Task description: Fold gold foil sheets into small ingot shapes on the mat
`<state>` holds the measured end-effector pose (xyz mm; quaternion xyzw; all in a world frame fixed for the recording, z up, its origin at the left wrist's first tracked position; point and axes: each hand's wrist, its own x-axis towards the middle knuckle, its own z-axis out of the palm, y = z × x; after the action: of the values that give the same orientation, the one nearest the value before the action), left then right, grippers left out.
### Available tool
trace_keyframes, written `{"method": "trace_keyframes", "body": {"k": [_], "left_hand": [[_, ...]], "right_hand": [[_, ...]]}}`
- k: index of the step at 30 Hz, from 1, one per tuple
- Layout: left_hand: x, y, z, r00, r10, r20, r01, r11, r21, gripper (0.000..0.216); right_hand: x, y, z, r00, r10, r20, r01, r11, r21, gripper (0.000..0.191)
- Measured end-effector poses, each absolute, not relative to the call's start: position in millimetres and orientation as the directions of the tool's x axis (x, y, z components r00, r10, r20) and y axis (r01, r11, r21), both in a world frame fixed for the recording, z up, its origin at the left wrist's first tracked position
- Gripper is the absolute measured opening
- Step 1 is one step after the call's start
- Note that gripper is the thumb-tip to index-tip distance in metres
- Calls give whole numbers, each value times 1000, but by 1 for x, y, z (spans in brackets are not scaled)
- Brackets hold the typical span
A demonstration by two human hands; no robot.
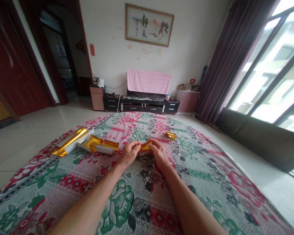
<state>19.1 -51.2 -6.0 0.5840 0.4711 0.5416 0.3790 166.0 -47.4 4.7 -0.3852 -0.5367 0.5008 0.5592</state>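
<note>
A small piece of gold foil paper (145, 148) is stretched between my two hands, just above the patterned tablecloth (142, 182). My left hand (129, 153) pinches its left end between thumb and fingers. At the other end, my right hand (159, 151) grips the foil the same way. Left of my hands lie curled gold sheets with white backs (100, 145), and farther left rests a rolled gold sheet (72, 142). Beyond my right hand sits a folded gold foil piece (171, 135).
The cloth covers a wide surface with a rounded far edge. Past it stands a low black cabinet (142, 106) with a pink cloth (149, 81) draped over something above it. A purple curtain (230, 58) and windows are on the right, a dark red door (14, 65) on the left.
</note>
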Motion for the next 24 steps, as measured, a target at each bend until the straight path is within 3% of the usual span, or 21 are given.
{"method": "trace_keyframes", "body": {"k": [3,11,15,19,24], "left_hand": [[19,-50,-7,-58,956,286,103,-279,955,27],[16,-49,-5,-117,952,284,13,-285,959,33],[15,-47,-6,-122,952,280,3,-282,959,30],[15,-48,-7,-86,950,299,99,-290,952,20],[15,-53,-3,-16,916,402,372,-367,852,14]], "right_hand": [[163,-45,0,-99,967,234,-147,218,-965,36],[158,-43,-5,-111,956,272,-22,271,-962,17],[159,-44,-3,-95,959,268,-5,268,-963,18],[161,-44,-2,-73,965,252,-54,249,-967,20],[162,-42,-4,-105,962,252,-83,244,-966,22]]}}
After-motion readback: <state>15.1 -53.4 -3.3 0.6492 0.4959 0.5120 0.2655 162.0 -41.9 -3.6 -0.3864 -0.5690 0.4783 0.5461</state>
